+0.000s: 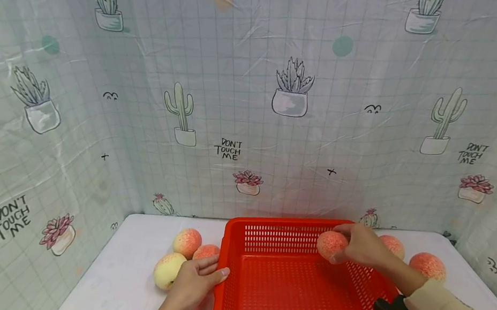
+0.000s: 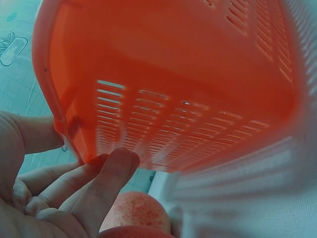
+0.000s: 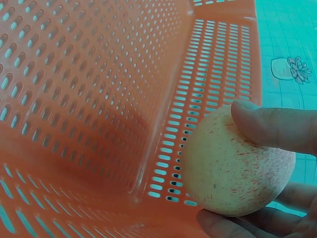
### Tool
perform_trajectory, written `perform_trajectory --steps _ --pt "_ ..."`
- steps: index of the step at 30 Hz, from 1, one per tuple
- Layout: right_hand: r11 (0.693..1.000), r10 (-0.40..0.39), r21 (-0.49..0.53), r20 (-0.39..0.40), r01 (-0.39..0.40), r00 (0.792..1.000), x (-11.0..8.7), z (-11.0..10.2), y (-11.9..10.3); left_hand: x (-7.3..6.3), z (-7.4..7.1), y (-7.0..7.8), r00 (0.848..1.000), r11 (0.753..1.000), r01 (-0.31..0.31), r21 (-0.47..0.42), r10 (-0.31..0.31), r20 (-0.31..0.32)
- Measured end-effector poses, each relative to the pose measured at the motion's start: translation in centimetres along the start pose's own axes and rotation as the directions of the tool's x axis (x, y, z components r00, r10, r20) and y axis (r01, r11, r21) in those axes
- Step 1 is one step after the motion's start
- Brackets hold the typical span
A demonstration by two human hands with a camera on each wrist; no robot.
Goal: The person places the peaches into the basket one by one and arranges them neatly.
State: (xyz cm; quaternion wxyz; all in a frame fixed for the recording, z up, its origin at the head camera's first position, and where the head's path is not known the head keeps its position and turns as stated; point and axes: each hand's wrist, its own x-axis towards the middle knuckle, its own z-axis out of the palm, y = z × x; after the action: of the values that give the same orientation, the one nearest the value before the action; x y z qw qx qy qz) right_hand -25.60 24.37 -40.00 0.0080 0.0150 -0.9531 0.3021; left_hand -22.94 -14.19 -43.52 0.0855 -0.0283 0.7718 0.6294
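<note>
A red plastic basket (image 1: 295,294) with slotted walls stands on the white table. My left hand (image 1: 195,282) grips its left rim, thumb on one side and fingers on the other; the left wrist view shows the fingers (image 2: 111,173) against the slotted wall (image 2: 163,119). With thumb and fingers my right hand (image 1: 365,245) holds a peach (image 1: 332,244) over the basket's far right part. In the right wrist view this peach (image 3: 233,163) is pale yellow with red speckles, close to the slotted side wall (image 3: 203,79).
Left of the basket lie several peaches, among them a yellow one (image 1: 169,270) and a redder one (image 1: 187,242). Beyond the right rim are two more peaches, one at the back (image 1: 392,246) and one nearer (image 1: 427,266). A cactus-print sheet (image 1: 249,95) hangs behind the table (image 1: 87,305).
</note>
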Motion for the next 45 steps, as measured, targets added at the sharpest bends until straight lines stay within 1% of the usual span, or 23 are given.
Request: perform_trajectory --steps 4,9,13,21,31,45 --pt "1.0 0.012 -0.006 0.005 -0.012 1.0 0.1 0.1 -0.1 0.0 0.0 0.0 1.0 1.0 -0.004 -0.003 0.004 0.002" --pt "1.0 0.004 -0.018 0.011 -0.004 1.0 0.1 0.2 -0.3 0.0 0.0 -0.1 1.0 1.0 -0.006 -0.01 0.006 0.003" --pt "1.0 0.014 -0.025 0.023 -0.013 1.0 0.1 0.3 -0.2 0.0 0.0 -0.1 1.0 1.0 0.003 -0.006 -0.003 0.005" --pt "0.999 0.027 -0.023 0.027 -0.027 0.999 0.3 0.7 0.2 0.2 0.1 0.1 1.0 1.0 -0.001 0.013 0.001 -0.006" --pt "0.999 0.037 -0.014 0.034 -0.037 0.999 0.5 1.0 0.2 0.1 0.1 0.0 1.0 1.0 -0.005 -0.011 0.005 0.002" --pt "0.999 0.052 -0.01 0.053 -0.052 0.997 1.1 1.0 0.3 0.0 0.0 0.0 1.0 1.0 -0.011 -0.021 0.01 -0.004"
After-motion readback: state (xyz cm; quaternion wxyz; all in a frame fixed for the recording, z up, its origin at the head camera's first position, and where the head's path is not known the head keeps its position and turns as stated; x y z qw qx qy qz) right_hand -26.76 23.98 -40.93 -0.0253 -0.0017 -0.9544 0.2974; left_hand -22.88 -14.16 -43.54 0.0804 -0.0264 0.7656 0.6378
